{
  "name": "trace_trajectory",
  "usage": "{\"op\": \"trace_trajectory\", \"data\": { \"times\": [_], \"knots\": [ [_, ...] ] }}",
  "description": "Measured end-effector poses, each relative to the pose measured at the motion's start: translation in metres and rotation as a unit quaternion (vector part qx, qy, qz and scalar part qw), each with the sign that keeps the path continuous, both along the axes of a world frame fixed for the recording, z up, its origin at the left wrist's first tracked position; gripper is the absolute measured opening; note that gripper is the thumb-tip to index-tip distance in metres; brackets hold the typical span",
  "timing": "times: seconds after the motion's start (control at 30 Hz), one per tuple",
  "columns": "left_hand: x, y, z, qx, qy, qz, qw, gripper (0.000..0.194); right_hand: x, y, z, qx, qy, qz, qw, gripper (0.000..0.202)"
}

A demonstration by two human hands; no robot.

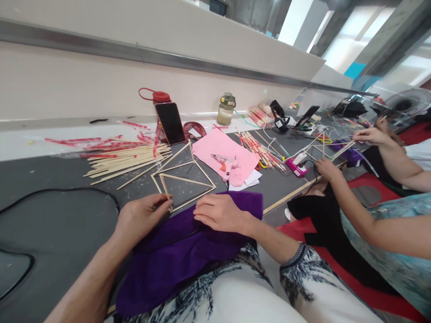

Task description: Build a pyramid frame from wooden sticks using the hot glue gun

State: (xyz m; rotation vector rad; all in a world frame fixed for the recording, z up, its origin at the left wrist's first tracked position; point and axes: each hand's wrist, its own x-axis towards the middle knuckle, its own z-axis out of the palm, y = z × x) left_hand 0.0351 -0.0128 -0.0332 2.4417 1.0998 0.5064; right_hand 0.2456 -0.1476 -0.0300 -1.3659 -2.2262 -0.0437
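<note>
My left hand (143, 217) pinches a corner of a frame made of pale wooden sticks (185, 180), where a short upright stick meets the base. The frame stands on the grey table, its joined sticks forming an open angular shape. My right hand (220, 213) is over the purple cloth (175, 264) at the table's near edge, fingers extended to the left and apart from the frame; its fingertips' undersides are hidden. Just behind the frame, a glue gun (226, 167) lies on a pink sheet (205, 146).
Loose wooden sticks (128, 160) and red-printed wrappers (81, 141) lie at left. A phone (171, 122) leans near a bottle (225, 109). Wrapped sticks (257, 150) and a pink power strip (296, 167) lie rightward. A black cable (67, 189) crosses the left side. Co-workers' hands (327, 171) work at right.
</note>
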Motion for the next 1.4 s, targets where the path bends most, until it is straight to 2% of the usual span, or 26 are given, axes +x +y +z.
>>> {"op": "trace_trajectory", "data": {
  "times": [0.17, 0.3, 0.47, 0.63, 0.77, 0.87, 0.97, 1.07, 1.13, 1.27, 1.4],
  "knots": [
    [0.0, -0.005, 0.003, -0.013, 0.015, -0.003, 1.0, 0.037, 0.019, -0.015, 0.024, 0.047, 0.083, -0.016, 0.995, 0.016],
    [0.001, -0.01, 0.005, -0.012, 0.018, -0.003, 1.0, 0.033, 0.065, -0.014, 0.037, 0.064, 0.133, -0.118, 0.982, 0.016],
    [0.001, -0.012, 0.004, -0.019, 0.013, 0.002, 1.0, 0.028, 0.116, 0.004, 0.025, 0.015, 0.102, -0.255, 0.961, 0.02],
    [0.0, -0.012, 0.004, -0.017, 0.021, 0.004, 1.0, 0.027, 0.137, 0.029, 0.011, -0.048, 0.028, -0.323, 0.945, 0.024],
    [0.0, -0.012, 0.004, -0.018, 0.019, 0.007, 1.0, 0.027, 0.152, 0.055, 0.012, -0.094, -0.031, -0.381, 0.919, 0.026],
    [0.0, -0.012, 0.004, -0.016, 0.025, 0.009, 1.0, 0.027, 0.155, 0.064, 0.016, -0.138, -0.081, -0.411, 0.897, 0.029],
    [0.0, -0.011, 0.003, -0.014, 0.031, 0.01, 0.999, 0.027, 0.144, 0.058, 0.016, -0.143, -0.097, -0.461, 0.87, 0.039],
    [0.0, -0.01, 0.002, -0.015, 0.027, 0.005, 1.0, 0.026, 0.124, 0.052, 0.007, -0.214, -0.095, -0.456, 0.859, 0.057],
    [0.0, -0.011, 0.001, -0.018, 0.021, 0.002, 1.0, 0.026, 0.112, 0.053, -0.002, -0.258, -0.08, -0.47, 0.84, 0.061],
    [0.0, -0.015, 0.003, -0.023, 0.017, 0.002, 1.0, 0.024, 0.105, 0.062, -0.015, -0.281, -0.046, -0.512, 0.811, 0.059],
    [0.001, -0.016, 0.003, -0.028, 0.012, 0.0, 1.0, 0.02, 0.118, 0.062, -0.023, -0.254, 0.013, -0.513, 0.82, 0.045]
  ]
}}
